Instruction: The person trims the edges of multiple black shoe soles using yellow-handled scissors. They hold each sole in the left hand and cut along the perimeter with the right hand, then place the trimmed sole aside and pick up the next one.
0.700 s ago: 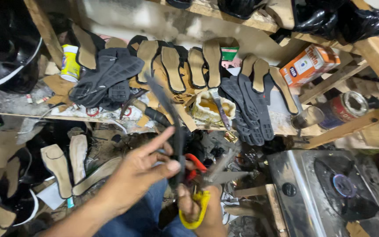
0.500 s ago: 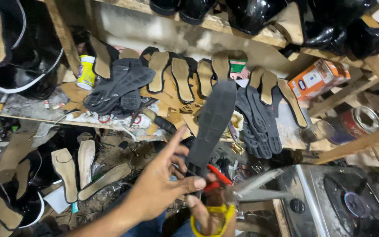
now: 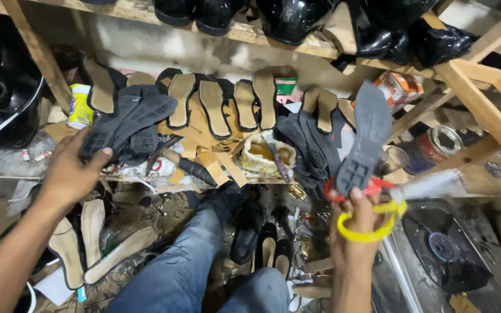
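My right hand (image 3: 357,227) holds a dark grey rubber shoe sole (image 3: 364,137) upright, together with a pair of scissors (image 3: 378,207) that has one red and one yellow handle loop; the blades point right and are blurred. My left hand (image 3: 71,171) reaches out to the left and touches a pile of black rubber soles (image 3: 127,123) on the low shelf. My legs in blue jeans (image 3: 198,266) show below, between the hands.
Tan insoles (image 3: 215,104) lean in a row against the back wall beside more black soles (image 3: 311,152). A yellow bottle (image 3: 80,105), an orange box (image 3: 400,88) and a tin can (image 3: 436,146) stand on the shelf. Glossy black shoes (image 3: 297,17) sit above. A metal gas stove (image 3: 453,255) is at the right.
My left hand has let go of the grey sole and swung left onto the black sole pile. My right hand has moved right with the sole and scissors.
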Motion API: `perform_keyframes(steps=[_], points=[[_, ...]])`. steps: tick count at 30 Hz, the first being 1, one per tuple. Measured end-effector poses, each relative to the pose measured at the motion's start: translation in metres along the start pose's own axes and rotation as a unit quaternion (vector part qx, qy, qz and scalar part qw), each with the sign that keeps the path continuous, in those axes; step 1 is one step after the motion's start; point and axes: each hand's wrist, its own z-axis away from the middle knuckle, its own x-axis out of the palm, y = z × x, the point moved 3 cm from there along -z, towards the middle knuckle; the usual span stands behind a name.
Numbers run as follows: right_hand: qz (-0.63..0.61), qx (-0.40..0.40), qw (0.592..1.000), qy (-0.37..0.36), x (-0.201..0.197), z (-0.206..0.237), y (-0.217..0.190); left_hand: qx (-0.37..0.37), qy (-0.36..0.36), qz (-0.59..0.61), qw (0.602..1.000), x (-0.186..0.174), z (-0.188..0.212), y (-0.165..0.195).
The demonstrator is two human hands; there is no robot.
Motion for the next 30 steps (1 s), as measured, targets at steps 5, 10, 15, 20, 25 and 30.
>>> perform_keyframes(steps=[5, 10, 15, 20, 25, 30], points=[[0.104, 0.105, 0.988, 0.034, -0.043, -0.06, 0.045, -0.055, -0.017, 0.016, 0.998, -0.006, -0.001, -0.02], [0.146, 0.171, 0.97, 0.098, -0.071, -0.072, 0.059, 0.009, 0.058, 0.023, 0.998, -0.019, -0.008, -0.002], [0.186, 0.114, 0.973, 0.072, -0.086, -0.07, 0.063, -0.095, 0.124, 0.16, 0.975, -0.026, -0.013, 0.011], [0.412, -0.008, 0.903, 0.124, -0.091, -0.056, 0.067, -0.25, 0.016, 0.62, 0.743, -0.008, 0.011, 0.031], [0.381, 0.024, 0.923, -0.055, -0.037, -0.014, 0.094, -0.362, -0.18, 0.634, 0.659, 0.02, 0.061, 0.063], [0.254, 0.11, 0.943, -0.182, 0.04, 0.08, 0.142, -0.342, -0.252, 0.568, 0.705, 0.037, 0.087, 0.097]])
